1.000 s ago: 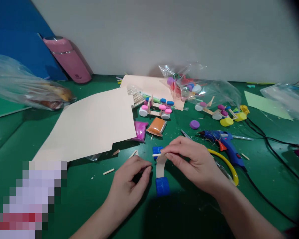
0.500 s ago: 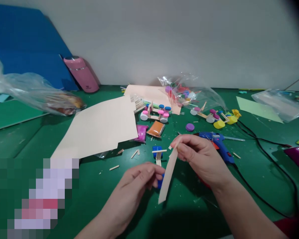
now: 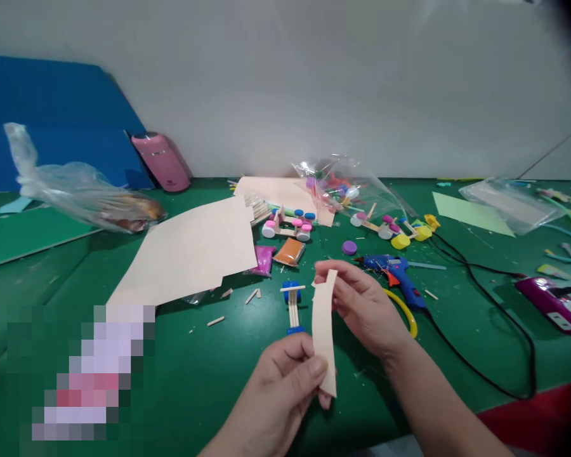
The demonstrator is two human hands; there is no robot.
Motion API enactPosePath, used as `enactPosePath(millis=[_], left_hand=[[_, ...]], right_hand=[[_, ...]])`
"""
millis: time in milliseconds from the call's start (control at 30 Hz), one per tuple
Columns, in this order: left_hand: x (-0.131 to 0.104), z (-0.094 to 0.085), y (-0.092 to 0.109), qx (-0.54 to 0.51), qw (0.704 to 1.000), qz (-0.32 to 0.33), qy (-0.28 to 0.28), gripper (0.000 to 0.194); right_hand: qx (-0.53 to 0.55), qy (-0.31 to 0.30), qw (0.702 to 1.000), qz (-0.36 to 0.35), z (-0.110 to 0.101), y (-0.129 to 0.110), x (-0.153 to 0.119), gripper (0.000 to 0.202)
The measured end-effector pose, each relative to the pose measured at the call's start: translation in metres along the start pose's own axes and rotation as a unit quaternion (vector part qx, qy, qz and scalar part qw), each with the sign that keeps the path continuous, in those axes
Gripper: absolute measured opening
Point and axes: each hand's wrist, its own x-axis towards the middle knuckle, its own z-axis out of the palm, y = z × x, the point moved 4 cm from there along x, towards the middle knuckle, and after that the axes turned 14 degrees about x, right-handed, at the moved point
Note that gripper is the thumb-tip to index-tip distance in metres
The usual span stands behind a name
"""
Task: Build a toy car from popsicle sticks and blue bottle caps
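A narrow cream strip of paper or card [image 3: 324, 324] stands nearly upright, slightly bowed. My left hand [image 3: 285, 387] pinches its lower part, thumb in front and fingers behind. Near the upper end, my right hand [image 3: 361, 304] grips it from the right side, its fingertips partly behind the strip. Just left of the strip, on the green table, lies a small stick frame [image 3: 293, 308] with blue wheels; my left hand hides its near end.
A large cream sheet [image 3: 185, 254] lies to the left. Behind are orange [image 3: 290, 252] and magenta packets [image 3: 262, 260] and small wheeled stick models [image 3: 288, 228]. A blue glue gun [image 3: 400, 276] and its black cord are at right. A pink flask [image 3: 164, 162] leans at the back.
My left hand has come down and taken hold of the strip's lower part. The strip has turned more upright, its broad face toward me. The view has tilted up and shifted right.
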Motion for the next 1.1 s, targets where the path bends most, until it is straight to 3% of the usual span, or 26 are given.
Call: enactPosePath(millis=[100, 167, 300, 433, 633, 733, 833, 900, 1000, 1100], left_hand=[[0.003, -0.009, 0.002, 0.152, 0.985, 0.019, 0.080, 0.023], [0.005, -0.011, 0.004, 0.240, 0.963, 0.035, 0.116, 0.023], [0.008, -0.011, 0.012, 0.341, 0.927, 0.063, 0.141, 0.025], [0.007, -0.010, 0.018, 0.397, 0.898, 0.093, 0.163, 0.026], [0.002, -0.009, 0.024, 0.448, 0.867, 0.118, 0.182, 0.027], [0.002, -0.009, 0.025, 0.463, 0.859, 0.122, 0.182, 0.026], [0.003, -0.007, 0.025, 0.468, 0.858, 0.127, 0.169, 0.025], [0.005, -0.003, 0.024, 0.468, 0.860, 0.133, 0.153, 0.025], [0.007, 0.003, 0.022, 0.463, 0.866, 0.139, 0.130, 0.028], [0.007, 0.007, 0.021, 0.465, 0.868, 0.133, 0.115, 0.028]], right_hand=[[-0.172, 0.099, 0.980, -0.013, -0.027, -0.007, -0.017, 0.022], [-0.316, 0.137, 0.939, -0.023, -0.049, -0.011, -0.035, 0.022], [-0.545, 0.105, 0.831, -0.033, -0.082, -0.008, -0.070, 0.036], [-0.638, 0.076, 0.766, -0.007, -0.095, -0.002, -0.079, 0.050], [-0.679, 0.092, 0.727, 0.042, -0.102, -0.003, -0.066, 0.052], [-0.671, 0.100, 0.734, 0.033, -0.104, -0.005, -0.064, 0.049], [-0.627, 0.112, 0.770, -0.017, -0.094, -0.010, -0.065, 0.037], [-0.548, 0.120, 0.827, -0.031, -0.081, -0.013, -0.065, 0.029], [-0.354, 0.098, 0.930, 0.006, -0.053, -0.010, -0.062, 0.023], [-0.192, 0.066, 0.979, 0.033, -0.024, -0.006, -0.055, 0.022]])
